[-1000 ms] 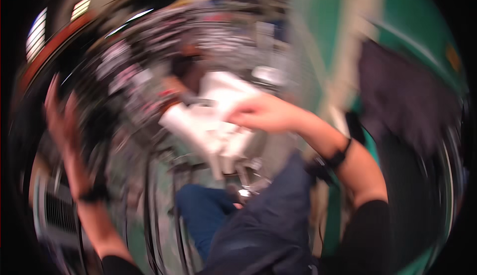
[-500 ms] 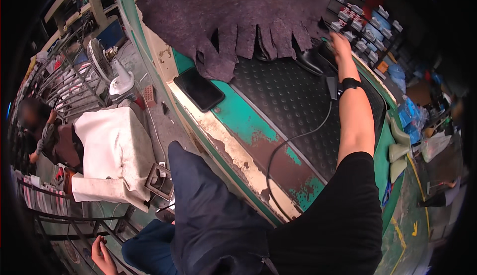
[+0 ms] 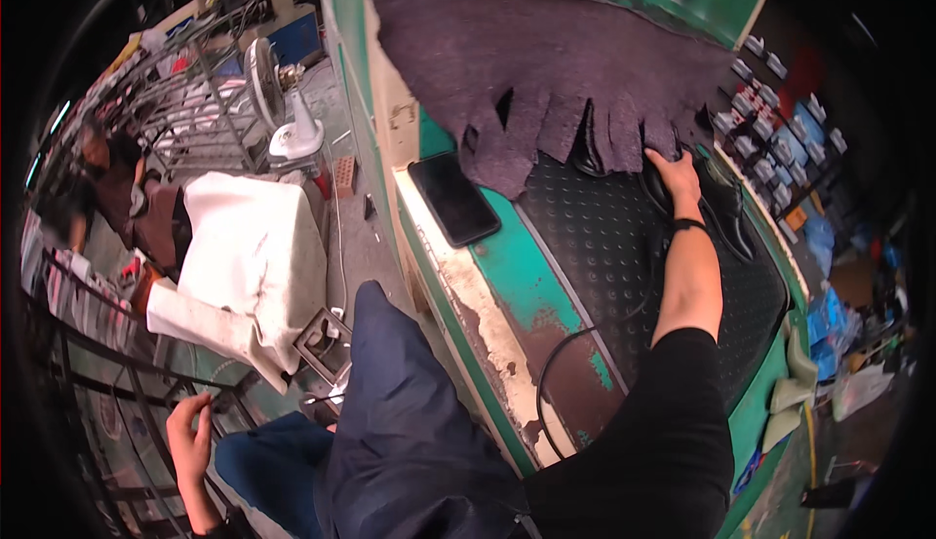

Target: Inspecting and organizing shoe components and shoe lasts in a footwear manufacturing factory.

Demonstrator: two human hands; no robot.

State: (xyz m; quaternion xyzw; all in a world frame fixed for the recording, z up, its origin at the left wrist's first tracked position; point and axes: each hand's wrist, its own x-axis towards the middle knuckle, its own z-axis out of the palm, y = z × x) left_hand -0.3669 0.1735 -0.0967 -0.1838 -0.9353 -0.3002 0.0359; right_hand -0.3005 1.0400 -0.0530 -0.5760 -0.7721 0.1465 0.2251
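Observation:
My right hand (image 3: 680, 176) reaches to the lower fringe of a dark brown leather curtain (image 3: 556, 52) cut into strips. Its fingers are closed around a glossy black shoe (image 3: 651, 188) just below the strips; the hand hides part of it. A second black shoe (image 3: 726, 217) lies to the right of my hand, and another black shoe (image 3: 586, 157) shows partly from under the curtain. All rest on a black studded mat (image 3: 585, 237). My left hand (image 3: 188, 434) hangs at the lower left, holding nothing, its fingers loosely bent and the thumb apart.
A black phone (image 3: 453, 198) lies on the worn green and cream machine edge. A dark cable (image 3: 551, 364) loops over that edge toward my forearm. To the left stand a white cloth-covered block (image 3: 249, 266), a fan (image 3: 283, 100) and a person (image 3: 122, 183). Small boxes (image 3: 780, 130) fill shelves at right.
My right hand has moved from the mat's right edge inward to a shoe under the strips. A shoe to its right has come into sight. My left hand has risen. The view has shifted.

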